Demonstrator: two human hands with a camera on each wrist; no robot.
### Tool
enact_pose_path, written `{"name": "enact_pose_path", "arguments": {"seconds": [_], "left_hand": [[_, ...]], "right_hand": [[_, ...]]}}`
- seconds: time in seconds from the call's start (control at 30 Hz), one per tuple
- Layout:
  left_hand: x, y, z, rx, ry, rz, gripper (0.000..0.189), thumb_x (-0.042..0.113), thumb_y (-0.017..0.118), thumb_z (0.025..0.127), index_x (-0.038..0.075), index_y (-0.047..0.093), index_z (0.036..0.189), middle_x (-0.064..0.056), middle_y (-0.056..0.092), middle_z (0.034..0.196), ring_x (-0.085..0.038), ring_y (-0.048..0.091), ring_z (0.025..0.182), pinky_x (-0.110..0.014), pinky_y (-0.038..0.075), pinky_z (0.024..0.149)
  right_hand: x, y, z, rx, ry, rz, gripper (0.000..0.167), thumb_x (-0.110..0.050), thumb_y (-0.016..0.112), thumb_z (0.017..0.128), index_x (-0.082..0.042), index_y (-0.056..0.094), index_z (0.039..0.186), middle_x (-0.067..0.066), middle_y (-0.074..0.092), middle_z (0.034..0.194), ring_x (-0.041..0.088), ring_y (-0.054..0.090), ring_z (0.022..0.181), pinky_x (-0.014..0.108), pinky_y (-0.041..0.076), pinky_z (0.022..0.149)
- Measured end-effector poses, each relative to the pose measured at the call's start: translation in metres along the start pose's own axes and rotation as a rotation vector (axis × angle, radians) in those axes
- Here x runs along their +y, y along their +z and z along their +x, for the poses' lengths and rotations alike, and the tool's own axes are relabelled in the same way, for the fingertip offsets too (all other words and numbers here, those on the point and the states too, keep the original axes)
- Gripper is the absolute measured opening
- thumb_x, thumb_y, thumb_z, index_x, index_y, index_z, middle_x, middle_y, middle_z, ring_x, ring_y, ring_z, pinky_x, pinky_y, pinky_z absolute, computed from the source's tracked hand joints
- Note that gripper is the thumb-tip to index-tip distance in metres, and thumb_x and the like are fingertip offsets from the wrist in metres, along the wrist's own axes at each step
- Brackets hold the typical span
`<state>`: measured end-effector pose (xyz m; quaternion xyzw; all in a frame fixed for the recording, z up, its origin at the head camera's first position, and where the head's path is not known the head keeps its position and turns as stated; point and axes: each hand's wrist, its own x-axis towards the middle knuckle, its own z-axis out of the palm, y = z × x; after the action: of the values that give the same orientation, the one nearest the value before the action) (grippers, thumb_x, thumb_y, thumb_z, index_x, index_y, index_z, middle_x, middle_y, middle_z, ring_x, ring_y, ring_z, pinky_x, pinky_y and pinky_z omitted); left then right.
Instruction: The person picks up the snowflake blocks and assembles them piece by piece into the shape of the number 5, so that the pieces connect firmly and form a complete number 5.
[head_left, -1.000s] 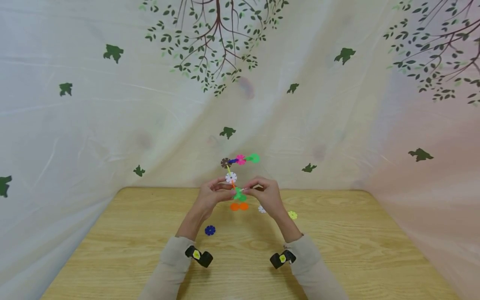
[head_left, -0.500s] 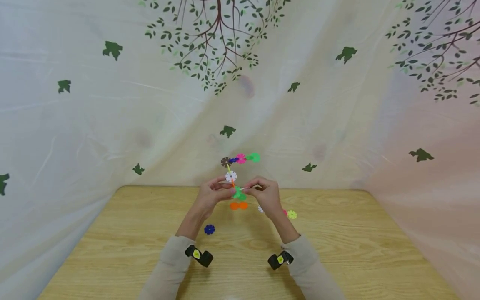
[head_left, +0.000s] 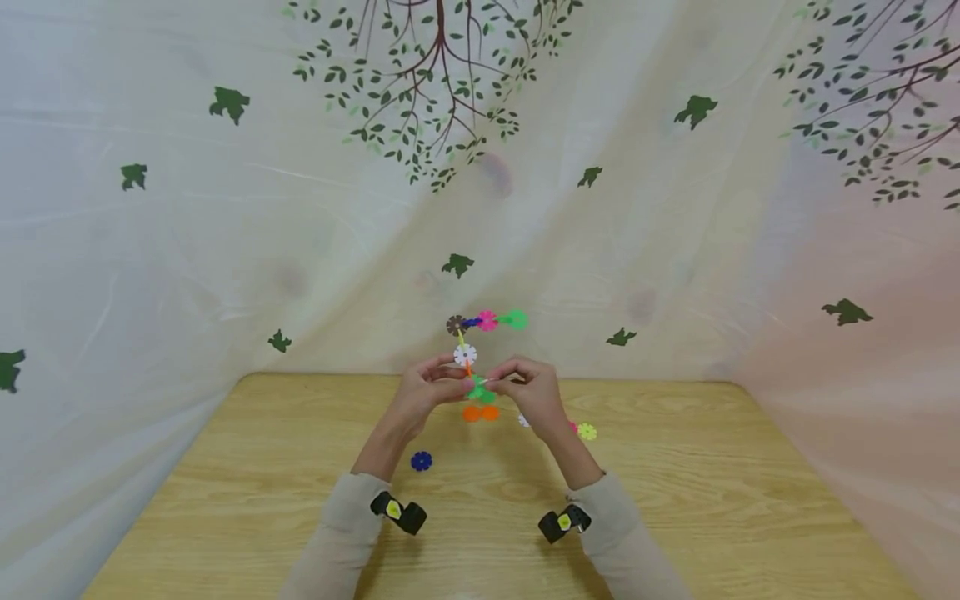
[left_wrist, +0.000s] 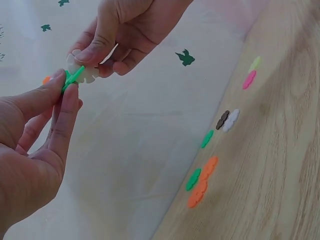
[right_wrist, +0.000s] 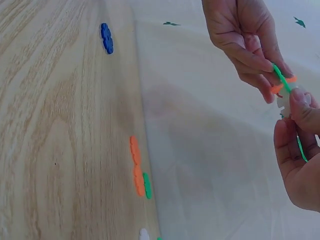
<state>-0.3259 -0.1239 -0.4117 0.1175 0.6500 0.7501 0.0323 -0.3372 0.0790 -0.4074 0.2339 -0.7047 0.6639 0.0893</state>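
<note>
Above the far part of the table, my left hand (head_left: 427, 396) pinches a green notched snowflake disc (left_wrist: 73, 79) between thumb and fingers. My right hand (head_left: 534, 393) pinches a whitish snowflake disc (left_wrist: 85, 71) against the green one. The two discs meet edge to edge; how deep their slots fit cannot be told. From this spot a chain of linked discs rises: a white disc (head_left: 465, 355), a brown disc (head_left: 456, 325), a pink disc (head_left: 487, 321) and a green end disc (head_left: 517, 320). Fingers hide part of the joint.
On the wooden table (head_left: 300, 500) lie loose discs: two orange discs (left_wrist: 204, 182), a dark blue disc (head_left: 422, 461), a yellow disc (head_left: 587, 432), and pink, brown, white and green ones near the far edge. A leaf-printed curtain (head_left: 360, 250) hangs behind.
Both hands keep the same pinch in nearly the same place. The chain's top has shifted slightly to the right, and a pink disc now shows beside my right forearm.
</note>
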Motion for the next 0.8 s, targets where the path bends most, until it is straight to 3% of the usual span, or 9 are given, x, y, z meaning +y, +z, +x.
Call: {"name": "enact_pose_path", "arguments": {"seconds": [0.23,0.37,0.47,0.6,0.8], "left_hand": [[-0.002,-0.005,0.0,-0.021,0.002,0.009,0.049,0.0,0.07,0.093,-0.005,0.054,0.139,0.0,0.069,0.103,-0.012,0.071,0.088,-0.043,0.059,0.095],[-0.004,-0.009,0.002,-0.015,0.005,0.017,0.046,0.0,0.069,0.094,-0.005,0.055,0.138,0.0,0.068,0.103,-0.012,0.07,0.089,-0.034,0.061,0.09],[-0.003,-0.013,0.002,-0.01,0.003,0.024,0.046,0.0,0.069,0.094,-0.005,0.055,0.138,-0.001,0.068,0.103,-0.012,0.07,0.09,-0.032,0.061,0.089],[0.0,-0.017,0.0,-0.011,0.009,0.031,0.048,0.0,0.07,0.093,-0.005,0.055,0.138,0.0,0.068,0.104,-0.012,0.07,0.092,-0.032,0.06,0.09],[0.004,-0.019,-0.001,-0.011,0.002,0.017,0.051,-0.001,0.069,0.093,-0.007,0.052,0.14,-0.001,0.066,0.107,-0.01,0.07,0.093,-0.033,0.06,0.092]], "right_hand": [[-0.005,-0.005,0.0,-0.081,0.052,-0.091,0.014,-0.006,0.08,0.087,0.005,0.075,0.094,0.024,0.072,0.097,0.012,0.067,0.083,0.025,0.06,0.076],[-0.004,-0.009,0.003,-0.173,0.119,-0.153,0.027,-0.007,0.078,0.089,0.005,0.071,0.113,0.023,0.072,0.107,0.014,0.067,0.088,0.027,0.059,0.078],[0.0,-0.012,0.003,-0.295,0.199,-0.197,0.032,-0.007,0.075,0.091,0.005,0.068,0.121,0.021,0.072,0.106,0.014,0.067,0.086,0.036,0.061,0.081],[0.006,-0.007,0.002,-0.482,0.27,-0.29,0.03,-0.014,0.074,0.093,0.002,0.069,0.118,0.013,0.074,0.098,0.012,0.067,0.082,0.044,0.06,0.08],[0.017,0.015,-0.001,-0.733,0.279,-0.354,0.029,-0.011,0.073,0.094,0.005,0.069,0.117,0.013,0.075,0.098,0.01,0.067,0.083,0.034,0.058,0.076]]}}
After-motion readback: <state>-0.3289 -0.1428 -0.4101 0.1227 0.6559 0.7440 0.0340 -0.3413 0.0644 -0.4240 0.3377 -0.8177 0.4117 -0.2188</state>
